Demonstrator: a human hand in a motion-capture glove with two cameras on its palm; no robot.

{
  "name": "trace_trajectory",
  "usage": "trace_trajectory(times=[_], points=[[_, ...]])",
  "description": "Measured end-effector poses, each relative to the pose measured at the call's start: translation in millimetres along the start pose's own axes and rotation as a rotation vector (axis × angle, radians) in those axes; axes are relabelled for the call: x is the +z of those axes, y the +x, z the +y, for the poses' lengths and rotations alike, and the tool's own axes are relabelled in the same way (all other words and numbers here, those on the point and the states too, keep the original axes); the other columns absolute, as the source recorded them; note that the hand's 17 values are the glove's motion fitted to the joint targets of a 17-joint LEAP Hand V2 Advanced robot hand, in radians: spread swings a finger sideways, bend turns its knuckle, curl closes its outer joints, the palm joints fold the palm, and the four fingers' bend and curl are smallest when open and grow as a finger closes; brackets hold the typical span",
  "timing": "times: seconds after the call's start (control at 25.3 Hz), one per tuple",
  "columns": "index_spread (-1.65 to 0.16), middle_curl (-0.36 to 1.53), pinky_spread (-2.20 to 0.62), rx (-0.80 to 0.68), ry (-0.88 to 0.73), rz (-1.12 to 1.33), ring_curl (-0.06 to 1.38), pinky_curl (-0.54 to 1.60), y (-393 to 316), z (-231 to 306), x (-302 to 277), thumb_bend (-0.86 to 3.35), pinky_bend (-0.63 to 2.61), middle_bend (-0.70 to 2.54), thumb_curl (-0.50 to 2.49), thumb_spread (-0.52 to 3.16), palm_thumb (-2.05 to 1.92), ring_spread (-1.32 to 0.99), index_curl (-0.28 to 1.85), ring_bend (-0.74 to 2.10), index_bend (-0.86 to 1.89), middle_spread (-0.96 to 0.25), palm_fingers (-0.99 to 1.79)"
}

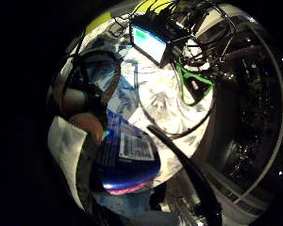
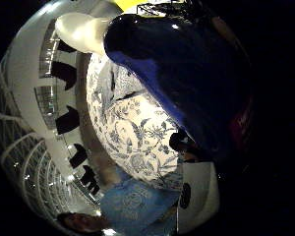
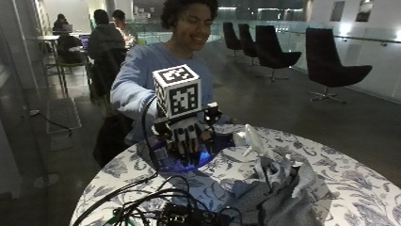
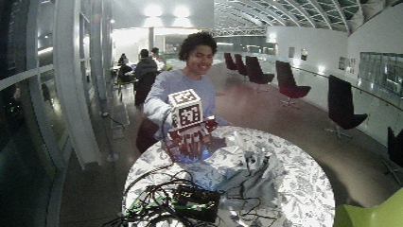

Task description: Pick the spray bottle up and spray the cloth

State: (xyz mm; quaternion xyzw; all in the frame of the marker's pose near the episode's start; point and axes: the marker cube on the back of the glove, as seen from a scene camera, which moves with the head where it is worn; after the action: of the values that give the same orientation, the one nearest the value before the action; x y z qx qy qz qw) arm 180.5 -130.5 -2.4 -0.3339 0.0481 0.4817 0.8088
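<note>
While the round floral bench [image 3: 351, 183] carried a crumpled grey cloth [image 3: 285, 190] near its middle and a tangle of cables and a small electronics box [image 3: 188, 215] at its near edge, I saw my gloved right hand [image 3: 187, 134] lowered over the dark blue spray bottle [image 3: 181, 157], which lay on the bench on the person's side, its white trigger head [image 3: 247, 137] towards the cloth. My fingers [image 3: 188, 141] were curled round the bottle's body, which filled the thumb-side palm view, so I judged the pick-up step to be in hand. Next, I reckoned, I would need to lift it, put a finger on the trigger and aim the nozzle at the cloth.
</note>
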Motion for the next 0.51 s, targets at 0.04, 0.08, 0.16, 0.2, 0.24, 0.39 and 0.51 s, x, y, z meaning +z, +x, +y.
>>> trace_trajectory(times=[0.04,0.08,0.16,0.2,0.24,0.39,0.51], points=[[-0.33,0.42,0.04,-0.002,0.007,-0.008,0.38,0.37,-0.9,0.0,-0.5,-0.03,0.55,0.4,0.55,0.78,0.97,-0.01,0.07,0.71,0.02,-0.04,0.95],[-0.33,0.42,0.04,-0.006,0.016,-0.022,0.38,0.37,-2.3,0.5,-1.2,-0.03,0.54,0.4,0.55,0.78,0.97,-0.01,0.07,0.71,0.03,-0.04,0.95],[-0.33,0.42,0.04,-0.021,0.038,-0.071,0.38,0.37,-6.9,3.6,-3.1,-0.02,0.55,0.4,0.55,0.78,0.97,-0.01,0.07,0.71,0.02,-0.04,0.96],[-0.33,0.42,0.04,-0.036,0.05,-0.109,0.38,0.37,-10.7,6.3,-4.2,-0.02,0.55,0.4,0.56,0.78,0.97,-0.01,0.07,0.71,0.02,-0.04,0.96],[-0.33,0.42,0.04,-0.055,0.063,-0.157,0.38,0.37,-15.8,9.7,-5.1,-0.03,0.55,0.4,0.56,0.78,0.97,-0.01,0.07,0.71,0.02,-0.04,0.96],[-0.33,0.42,0.05,-0.193,0.114,-0.451,0.38,0.37,-51.9,29.4,-6.2,-0.03,0.55,0.4,0.56,0.78,0.97,-0.01,0.06,0.71,0.02,-0.04,0.95],[-0.33,0.42,0.07,-0.345,0.129,-0.708,0.38,0.37,-93.3,46.5,-0.4,-0.02,0.54,0.39,0.56,0.78,0.97,-0.01,0.06,0.7,0.03,-0.04,0.91]])
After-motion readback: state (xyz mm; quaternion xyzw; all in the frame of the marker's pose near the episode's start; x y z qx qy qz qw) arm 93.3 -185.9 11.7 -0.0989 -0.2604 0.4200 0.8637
